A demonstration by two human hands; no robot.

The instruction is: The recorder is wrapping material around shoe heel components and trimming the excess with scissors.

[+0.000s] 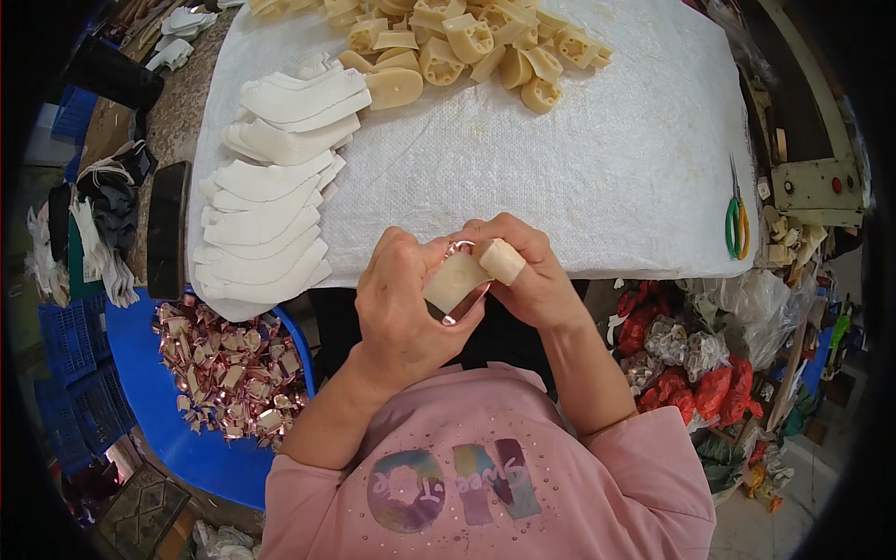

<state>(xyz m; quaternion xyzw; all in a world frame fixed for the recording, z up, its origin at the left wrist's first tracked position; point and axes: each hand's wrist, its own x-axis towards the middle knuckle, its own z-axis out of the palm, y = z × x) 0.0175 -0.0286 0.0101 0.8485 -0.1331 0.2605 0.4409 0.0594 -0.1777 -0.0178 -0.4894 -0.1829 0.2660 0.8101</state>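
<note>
Just off the table's near edge, my left hand point(397, 294) and my right hand point(527, 271) are both closed around a shoe heel point(455, 283). It has a flat beige face, and shiny pink metallic material wraps its sides. My left fingers grip its left side, while my right fingers and thumb press along the upper right edge. A pale wrap point(501, 260) covers my right thumb. Part of the heel is hidden behind my fingers. To the left of my hands, overlapping white curved pieces point(266, 224) lie in a row on the white woven sheet point(523, 177).
Bare beige heels point(467, 39) are piled at the far edge. Green-and-orange-handled scissors point(737, 229) lie at right, a black phone point(169, 231) at left. A blue tub point(219, 471) of pink-covered heels point(233, 369) stands lower left. Red and clear plastic bags point(714, 392) sit lower right.
</note>
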